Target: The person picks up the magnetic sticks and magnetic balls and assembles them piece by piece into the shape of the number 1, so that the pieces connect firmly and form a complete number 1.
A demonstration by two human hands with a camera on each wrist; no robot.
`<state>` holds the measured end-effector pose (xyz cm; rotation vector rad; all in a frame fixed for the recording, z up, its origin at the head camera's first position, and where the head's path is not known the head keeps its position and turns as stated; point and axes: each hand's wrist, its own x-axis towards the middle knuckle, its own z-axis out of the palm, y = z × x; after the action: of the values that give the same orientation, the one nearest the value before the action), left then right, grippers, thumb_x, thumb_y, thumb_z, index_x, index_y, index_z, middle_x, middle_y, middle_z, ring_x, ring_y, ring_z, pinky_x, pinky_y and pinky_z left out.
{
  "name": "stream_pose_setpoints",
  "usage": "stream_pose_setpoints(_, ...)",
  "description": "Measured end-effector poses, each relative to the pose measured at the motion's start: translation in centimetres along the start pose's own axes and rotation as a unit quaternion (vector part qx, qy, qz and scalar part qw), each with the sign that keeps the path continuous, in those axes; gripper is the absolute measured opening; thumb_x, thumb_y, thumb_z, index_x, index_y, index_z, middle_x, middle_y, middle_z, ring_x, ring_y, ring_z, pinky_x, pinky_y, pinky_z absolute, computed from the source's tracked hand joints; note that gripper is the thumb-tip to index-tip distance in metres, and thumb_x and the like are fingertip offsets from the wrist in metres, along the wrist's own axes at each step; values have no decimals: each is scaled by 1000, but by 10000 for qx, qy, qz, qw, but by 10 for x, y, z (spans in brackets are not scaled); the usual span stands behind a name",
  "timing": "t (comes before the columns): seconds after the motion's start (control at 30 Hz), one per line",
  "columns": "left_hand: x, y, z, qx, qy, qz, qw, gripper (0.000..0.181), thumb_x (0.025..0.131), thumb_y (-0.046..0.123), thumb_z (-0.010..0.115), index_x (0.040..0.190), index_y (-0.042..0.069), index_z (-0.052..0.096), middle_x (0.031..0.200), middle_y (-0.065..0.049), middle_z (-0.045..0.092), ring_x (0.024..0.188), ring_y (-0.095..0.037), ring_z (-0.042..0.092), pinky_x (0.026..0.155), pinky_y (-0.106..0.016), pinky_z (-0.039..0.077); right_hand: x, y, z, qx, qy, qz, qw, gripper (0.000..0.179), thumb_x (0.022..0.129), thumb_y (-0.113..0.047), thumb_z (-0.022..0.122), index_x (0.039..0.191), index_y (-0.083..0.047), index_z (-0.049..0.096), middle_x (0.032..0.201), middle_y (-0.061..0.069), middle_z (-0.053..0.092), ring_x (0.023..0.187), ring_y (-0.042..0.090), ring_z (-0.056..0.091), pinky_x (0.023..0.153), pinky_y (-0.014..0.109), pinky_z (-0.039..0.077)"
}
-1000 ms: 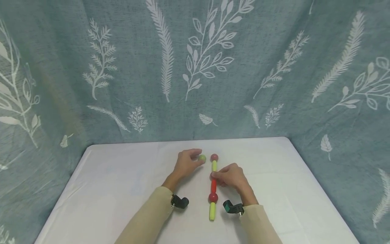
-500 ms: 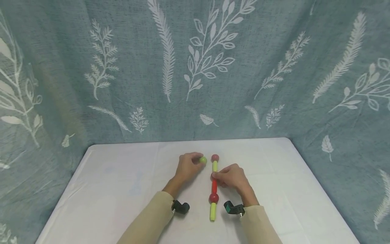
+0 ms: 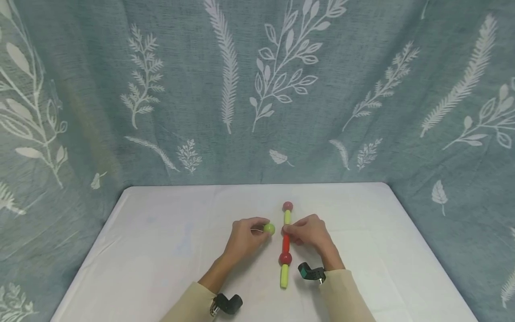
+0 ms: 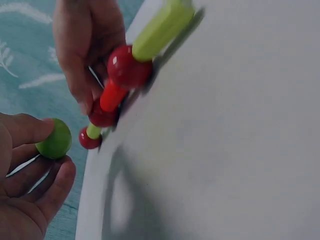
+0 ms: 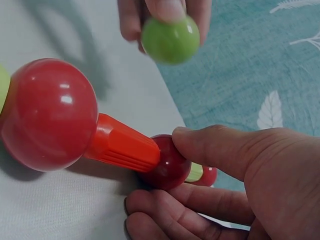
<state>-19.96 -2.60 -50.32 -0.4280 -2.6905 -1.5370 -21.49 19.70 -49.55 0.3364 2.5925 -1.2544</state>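
My left hand [image 3: 244,238] pinches a glossy green ball [image 3: 269,229] between thumb and fingers, held in the air left of a toy chain of balls and sticks. The chain lies lengthwise on the table: a far red ball [image 3: 287,206], a yellow-green stick [image 3: 287,217], a middle red ball [image 5: 165,165], a ridged red stick [image 5: 125,145], a larger near red ball [image 5: 52,115] and another yellow-green stick [image 3: 284,276]. On the middle red ball, my right hand [image 3: 310,231] keeps a grip with thumb and fingers, partly hiding it in the head view.
A white cloth covers the table [image 3: 161,250]. Behind it and along its sides hangs a blue-green curtain [image 3: 193,89] with white leaf prints. Each wrist carries a small black camera, one on the left [image 3: 227,304] and one on the right [image 3: 311,271].
The left hand has closed on the green ball and brought it nearer to me, level with the middle of the chain. The right hand stays on the middle red ball.
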Motion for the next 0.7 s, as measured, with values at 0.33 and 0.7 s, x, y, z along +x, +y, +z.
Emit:
stream_pose_setpoints(0.33,-48,6,-4,-461,-363,-197,9981,31,89,5,87,119,0,81,113,-12,84,94,-19,81,85,-27,66,3,-4,0,-74,1,41,10000,25,95,-38,85,93,-14,88,78,1,78,76,21,68,68,30,49)
stream_pose_setpoints(0.7,-89,14,8,-556,-902,-922,9901,22,85,11,91,106,7,83,85,5,79,87,-15,72,77,-19,56,7,-8,2,-69,27,-58,10000,25,95,-36,84,89,-11,87,73,1,77,73,20,67,65,29,48)
